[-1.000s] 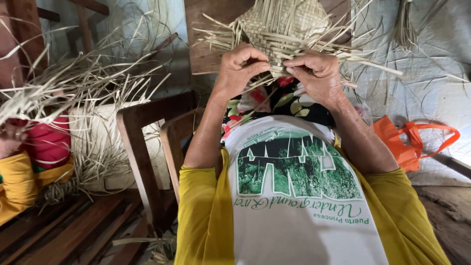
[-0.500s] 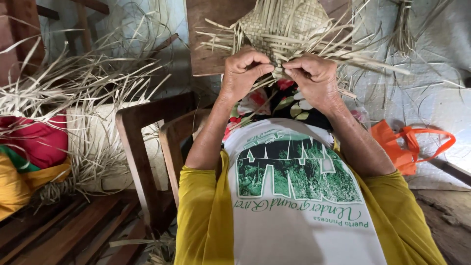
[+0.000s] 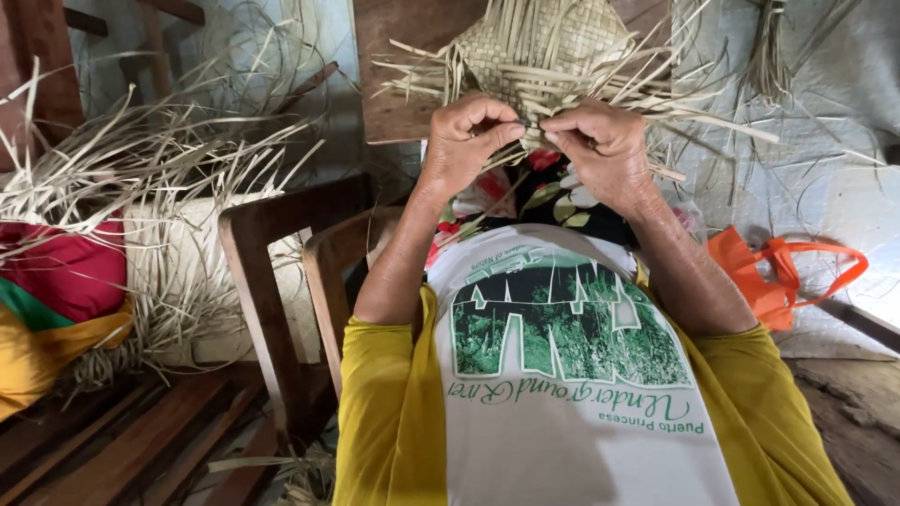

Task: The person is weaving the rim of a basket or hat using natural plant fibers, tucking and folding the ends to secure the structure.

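Woven palm-strip piece (image 3: 539, 47), pale tan with loose strands fanning off both sides, sits just above my lap, held up against a brown wooden board (image 3: 394, 75). I have both hands at its lower edge: my left hand (image 3: 466, 141) is curled shut, thumb and forefinger pinched on a strip, and my right hand (image 3: 605, 150) is pinched on the same edge, the fingertips of the two hands almost meeting. Near my left elbow stand the wooden chair backs (image 3: 272, 290). Farther left lies a heap of loose palm strips (image 3: 141, 187) over a red cloth bundle (image 3: 70, 272). To my right an orange bag (image 3: 778, 276) lies on the floor.
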